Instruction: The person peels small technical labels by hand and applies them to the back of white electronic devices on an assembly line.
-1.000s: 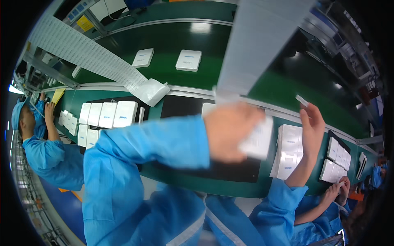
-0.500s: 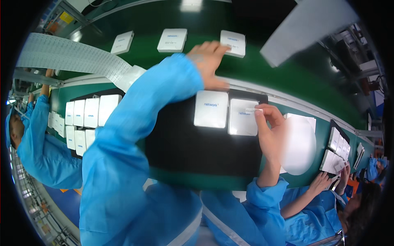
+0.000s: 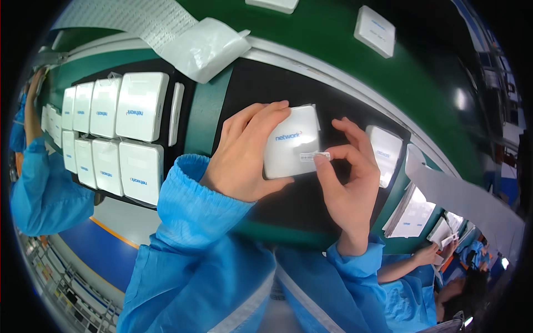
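Observation:
Over the black mat (image 3: 294, 208), my left hand (image 3: 244, 150) grips a flat white square box (image 3: 288, 130) with blue lettering, its fingers along the left side and top edge. My right hand (image 3: 352, 183) pinches a small white printed label (image 3: 312, 157) between thumb and forefinger. The label lies over the lower right part of the box's face; whether it is stuck down I cannot tell. Right of that hand, a second white box (image 3: 385, 154) rests on the mat.
White boxes (image 3: 143, 105) stand in two rows at left, near a co-worker's blue sleeve (image 3: 53, 194). A long label strip (image 3: 216, 50) curls over the rail. More boxes (image 3: 376, 30) sit on the far green surface. At right are a paper stack (image 3: 411, 213) and another person's hand (image 3: 426, 254).
My left hand has come back from the far green surface and now holds a white box. My right hand's label is now over that box's face. The view has turned.

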A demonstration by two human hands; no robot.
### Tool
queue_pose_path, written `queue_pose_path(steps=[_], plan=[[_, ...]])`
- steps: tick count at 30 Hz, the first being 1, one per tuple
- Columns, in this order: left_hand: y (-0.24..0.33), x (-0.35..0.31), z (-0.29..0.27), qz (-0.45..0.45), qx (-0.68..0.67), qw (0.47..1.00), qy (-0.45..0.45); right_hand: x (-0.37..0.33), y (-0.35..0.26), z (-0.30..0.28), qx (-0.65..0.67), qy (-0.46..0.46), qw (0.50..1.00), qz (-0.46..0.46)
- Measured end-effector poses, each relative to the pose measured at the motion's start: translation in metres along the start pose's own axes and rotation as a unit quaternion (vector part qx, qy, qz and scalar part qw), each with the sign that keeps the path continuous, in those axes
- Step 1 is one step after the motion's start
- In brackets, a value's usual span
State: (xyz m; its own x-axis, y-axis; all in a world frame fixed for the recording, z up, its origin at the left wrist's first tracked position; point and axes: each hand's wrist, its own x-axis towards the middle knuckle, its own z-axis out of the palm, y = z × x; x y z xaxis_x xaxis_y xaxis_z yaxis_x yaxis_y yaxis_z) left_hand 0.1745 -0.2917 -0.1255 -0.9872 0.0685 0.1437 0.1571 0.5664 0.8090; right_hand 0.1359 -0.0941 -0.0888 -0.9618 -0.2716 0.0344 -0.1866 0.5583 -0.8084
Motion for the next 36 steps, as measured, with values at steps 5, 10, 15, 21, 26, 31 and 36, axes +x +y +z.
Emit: queue_pose_path(steps=[5,10,15,21,26,31,36], plan=[[-0.010,0.000,0.002,0.013,-0.034,0.999,0.027,0.003,-0.005,0.014,-0.046,-0.042,0.998,-0.008],[-0.013,-0.001,0.003,0.032,-0.027,0.999,0.030,0.000,-0.009,0.021,-0.071,-0.039,0.997,-0.001],[-0.014,0.000,0.005,0.035,-0.020,0.999,0.030,-0.004,-0.007,0.026,-0.081,-0.029,0.996,0.000],[-0.014,-0.001,0.006,0.035,-0.004,0.999,0.029,-0.005,-0.005,0.026,-0.085,-0.028,0.996,-0.003],[-0.015,-0.002,0.008,0.029,0.001,0.999,0.028,-0.005,-0.004,0.025,-0.087,-0.030,0.996,-0.005],[-0.014,-0.002,0.008,0.027,0.008,0.999,0.027,-0.005,-0.006,0.026,-0.093,-0.030,0.995,0.003],[-0.014,-0.002,0.008,0.029,0.006,0.999,0.025,-0.006,-0.010,0.025,-0.116,-0.032,0.993,-0.005]])
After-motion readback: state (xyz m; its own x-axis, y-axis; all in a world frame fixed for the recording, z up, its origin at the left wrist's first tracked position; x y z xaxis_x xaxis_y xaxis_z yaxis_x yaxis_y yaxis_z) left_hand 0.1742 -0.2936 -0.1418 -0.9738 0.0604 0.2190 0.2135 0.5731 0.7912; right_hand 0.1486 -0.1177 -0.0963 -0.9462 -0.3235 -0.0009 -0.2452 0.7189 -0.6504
